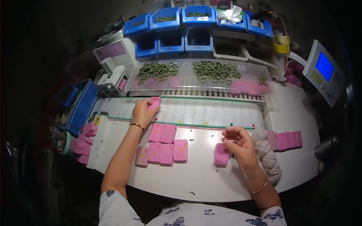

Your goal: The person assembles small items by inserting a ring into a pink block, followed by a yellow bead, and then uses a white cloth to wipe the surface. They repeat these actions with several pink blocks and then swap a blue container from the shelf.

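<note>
My left hand [142, 113] is closed around the edge of a pink rubber mold [155, 101], a small block, at the white slatted conveyor strip. Over the right part of the table my right hand [239, 146] is raised, its fingers bent and apart, with nothing visible in them. Just left of it, a single pink mold [221, 155] lies on the white tabletop [200, 177]. Between my forearms lies a cluster of several more pink molds [166, 153], some with red and yellow marks on top.
Green rings [217, 71] lie in two heaps on a clear shelf [184, 84] behind the conveyor [192, 113]. Blue bins [199, 40] stand above. At right are a row of pink molds [288, 140], a bunched pale cloth [268, 160] and a control panel [324, 71].
</note>
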`<state>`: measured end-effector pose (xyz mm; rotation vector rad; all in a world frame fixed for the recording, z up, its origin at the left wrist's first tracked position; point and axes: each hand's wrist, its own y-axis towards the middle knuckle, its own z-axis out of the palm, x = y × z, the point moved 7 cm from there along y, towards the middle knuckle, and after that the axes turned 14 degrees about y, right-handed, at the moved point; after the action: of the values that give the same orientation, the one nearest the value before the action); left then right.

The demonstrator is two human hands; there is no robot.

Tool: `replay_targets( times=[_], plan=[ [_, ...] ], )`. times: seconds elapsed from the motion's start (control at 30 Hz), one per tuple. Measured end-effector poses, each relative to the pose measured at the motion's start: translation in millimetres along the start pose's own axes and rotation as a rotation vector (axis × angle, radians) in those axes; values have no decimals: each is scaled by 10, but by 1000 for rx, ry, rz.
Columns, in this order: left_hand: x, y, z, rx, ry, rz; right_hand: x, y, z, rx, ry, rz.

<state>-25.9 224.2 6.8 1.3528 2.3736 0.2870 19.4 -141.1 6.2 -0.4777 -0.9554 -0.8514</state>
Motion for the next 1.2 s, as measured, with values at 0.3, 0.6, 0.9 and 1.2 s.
replay_targets(
  times=[0.3, 0.6, 0.9, 1.2],
  plan=[
    [-385, -167, -445, 148, -189, 218, -28, 4, -30, -7, -23, 15],
    [-999, -782, -215, 388, 246, 309, -55, 3, -5, 29, -14, 20],
    [-919, -736, -168, 341, 59, 183, -75, -5, -6, 49, -39, 25],
    [-1600, -999, -494, 111, -743, 334, -76, -36, 126, 104, -10, 2]
  ],
)
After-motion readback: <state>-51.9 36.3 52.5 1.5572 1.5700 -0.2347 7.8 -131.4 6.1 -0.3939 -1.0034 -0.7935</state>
